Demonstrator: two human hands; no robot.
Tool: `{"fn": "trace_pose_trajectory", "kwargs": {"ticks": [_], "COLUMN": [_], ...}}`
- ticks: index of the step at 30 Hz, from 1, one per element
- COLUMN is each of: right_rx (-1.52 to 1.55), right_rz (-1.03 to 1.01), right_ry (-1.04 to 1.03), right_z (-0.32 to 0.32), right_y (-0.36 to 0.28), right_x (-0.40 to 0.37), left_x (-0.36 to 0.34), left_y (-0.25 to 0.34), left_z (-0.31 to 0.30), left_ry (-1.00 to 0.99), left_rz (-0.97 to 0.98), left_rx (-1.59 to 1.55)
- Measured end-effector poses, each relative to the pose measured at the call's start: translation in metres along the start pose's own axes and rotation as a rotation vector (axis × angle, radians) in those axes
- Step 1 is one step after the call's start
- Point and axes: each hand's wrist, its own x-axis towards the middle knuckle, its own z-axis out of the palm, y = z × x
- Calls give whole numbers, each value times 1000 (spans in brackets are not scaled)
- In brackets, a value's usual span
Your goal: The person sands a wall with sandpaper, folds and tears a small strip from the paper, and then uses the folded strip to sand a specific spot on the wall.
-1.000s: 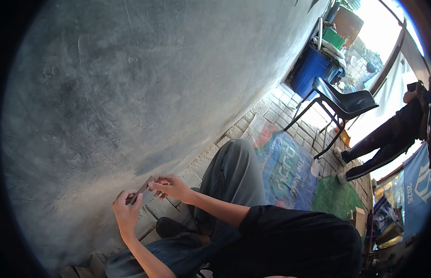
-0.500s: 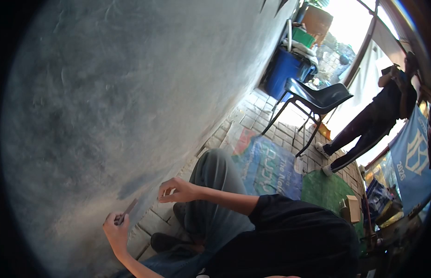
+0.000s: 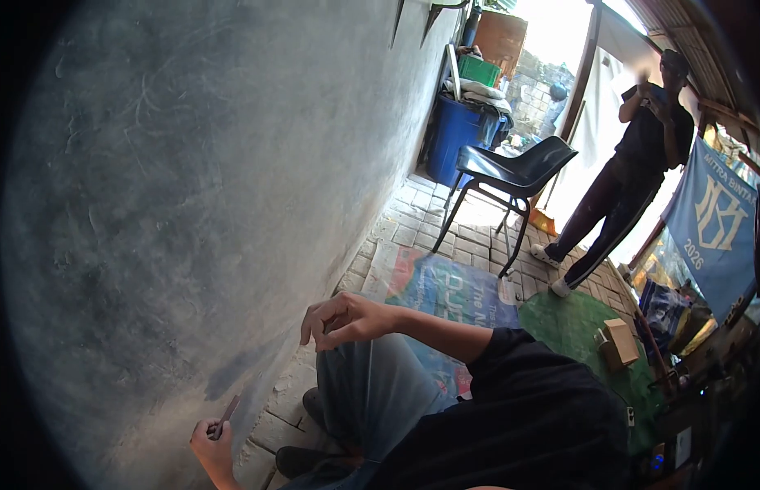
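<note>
My left hand (image 3: 212, 445) is closed round a thin, flat, dark brown strip (image 3: 226, 415), low beside the grey plastered wall (image 3: 192, 245). The strip points up and to the right, close to a darker patch (image 3: 226, 376) at the wall's foot. Above my bent knee (image 3: 359, 367), in worn jeans, hangs my right hand (image 3: 347, 320). Its fingers are loosely bent and apart, with nothing seen in them. My dark shoes (image 3: 302, 463) rest on the paving near the wall.
A printed banner sheet (image 3: 470, 298) and a green mat (image 3: 560, 327) cover the paving. Beyond are a black chair (image 3: 519, 175), a blue bin (image 3: 453, 139) and a standing person (image 3: 633, 163). A cardboard box (image 3: 619, 343) and blue flag (image 3: 715, 216) are at right.
The view has swung, so the chair and person now sit further left. My right hand has risen from near the wall to above my knee. My left hand still holds the strip, low by the wall.
</note>
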Motion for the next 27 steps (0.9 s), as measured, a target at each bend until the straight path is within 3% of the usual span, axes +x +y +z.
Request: {"fn": "trace_pose_trajectory", "kwargs": {"ticks": [1, 5, 7, 8, 10, 14, 19, 23, 27], "right_rx": [-82, -156, -240, -251, -232, -190, -386, -325, -488], "right_rz": [-103, -112, -374, -376, -464, -558, -809, -819, -748], "right_ry": [0, 1, -234, -232, -471, -534, -573, -756, -955], "right_z": [1, -2, -7, -7, 0, 5, 7, 16, 36], "right_y": [-8, -51, -69, -82, -116, -155, -214, -253, -280], "right_x": [-2, -11, -14, -18, -31, -63, -96, -121, -126], "left_x": [0, 1, 0, 2, 5, 3, 1, -1, -2], "left_y": [-1, -2, -10, -12, -10, -8, -4, -4, -9], "left_z": [1, 2, 5, 7, 3, 1, -1, -3, -1], "left_ry": [15, -15, -25, -27, -66, -137, -119, -123, -138], "left_rz": [-6, -44, -33, -26, -31, -55, -65, -86, -97], "left_rx": [7, -14, -42, -65, -163, -432, -547, -619, -599]}}
